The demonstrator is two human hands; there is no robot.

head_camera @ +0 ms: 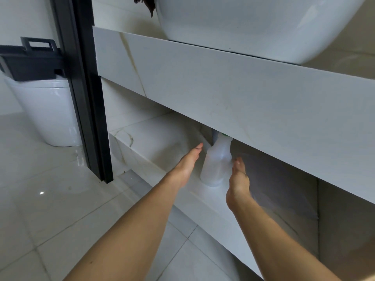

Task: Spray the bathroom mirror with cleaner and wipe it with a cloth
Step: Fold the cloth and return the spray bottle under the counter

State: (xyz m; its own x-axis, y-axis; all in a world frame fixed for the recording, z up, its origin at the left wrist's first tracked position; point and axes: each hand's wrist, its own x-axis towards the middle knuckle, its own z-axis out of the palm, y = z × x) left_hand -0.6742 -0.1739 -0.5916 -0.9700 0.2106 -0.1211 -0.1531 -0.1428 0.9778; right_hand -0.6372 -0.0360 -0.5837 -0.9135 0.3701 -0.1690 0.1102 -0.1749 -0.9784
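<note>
Hands flank the spray bottle on its shelf: left hand flat, right hand apparently uncurled (blurred); I'm fetching cleaner.

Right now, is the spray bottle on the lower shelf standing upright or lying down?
Upright: the spray bottle stands on its base on the lower shelf, neck pointing up.

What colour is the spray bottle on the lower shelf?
Translucent white spray bottle, with a green bit at its top; head view.

Open hands flanking spray bottle
</note>
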